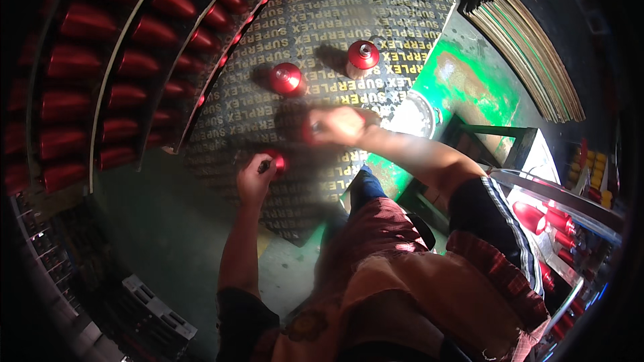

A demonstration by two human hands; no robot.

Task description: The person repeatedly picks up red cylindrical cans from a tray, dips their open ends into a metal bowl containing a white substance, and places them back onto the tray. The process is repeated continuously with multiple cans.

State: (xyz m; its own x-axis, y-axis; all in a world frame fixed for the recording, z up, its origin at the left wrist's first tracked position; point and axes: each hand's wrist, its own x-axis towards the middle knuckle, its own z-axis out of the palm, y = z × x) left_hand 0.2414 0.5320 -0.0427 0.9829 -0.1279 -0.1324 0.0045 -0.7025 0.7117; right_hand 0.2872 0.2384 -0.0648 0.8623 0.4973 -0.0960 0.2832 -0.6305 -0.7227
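On a dark printed board (335,13) stand red metal bottles with silver necks, one red bottle (363,55) farther right and another red bottle (286,78) to its left. My left hand (253,177) is closed round a small dark object (263,166), too small to name, beside a third red bottle (280,162). My right hand (339,126) reaches across the middle of the board, smeared by motion. Beneath its fingertips is a red bottle (311,129), also blurred. Whether those fingers grip it cannot be told.
Rows of red bottles (84,62) lie stacked on a curved-looking rack at the left. At the board's right edge stands a round white container (429,110). Stacked flat sheets (526,53) sit at the far right, with more red pieces (530,217) on a cart nearer me.
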